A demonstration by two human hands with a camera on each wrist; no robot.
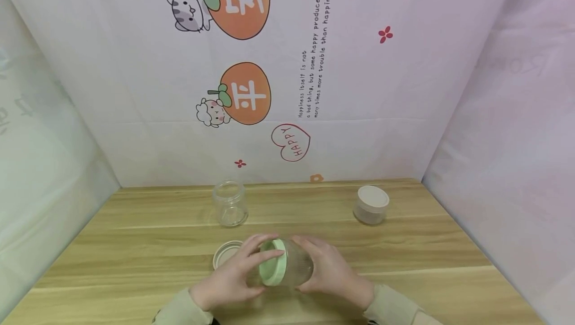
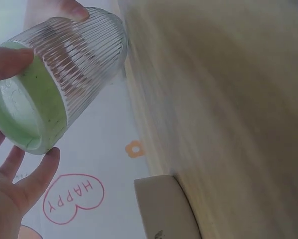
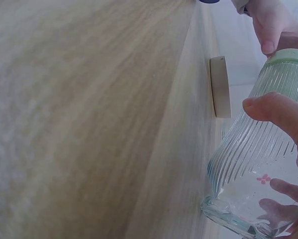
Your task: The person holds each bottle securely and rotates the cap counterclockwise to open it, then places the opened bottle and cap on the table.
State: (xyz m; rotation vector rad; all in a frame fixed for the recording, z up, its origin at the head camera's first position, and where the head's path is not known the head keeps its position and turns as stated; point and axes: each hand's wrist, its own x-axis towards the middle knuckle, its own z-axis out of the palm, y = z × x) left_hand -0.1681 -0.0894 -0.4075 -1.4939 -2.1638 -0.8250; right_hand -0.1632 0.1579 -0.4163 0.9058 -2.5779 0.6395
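A ribbed clear glass jar (image 1: 298,265) lies tilted on its side between both hands, close over the table, its green lid (image 1: 274,262) facing left. My left hand (image 1: 229,277) grips the lid, thumb on one side and fingers spread along the other edge, as the left wrist view shows. Around the glass body, my right hand (image 1: 330,272) curls its thumb and fingers; they show through the glass in the right wrist view. The jar's thick base (image 3: 233,219) points right, and nothing is visible inside it.
Beside my left hand a loose, pale round lid (image 1: 224,253) lies on the wooden table (image 1: 148,245). Behind it stands a clear jar (image 1: 230,210) without a lid. A low clear tub with a white lid (image 1: 373,196) is at the back right. White printed cloth walls enclose the table.
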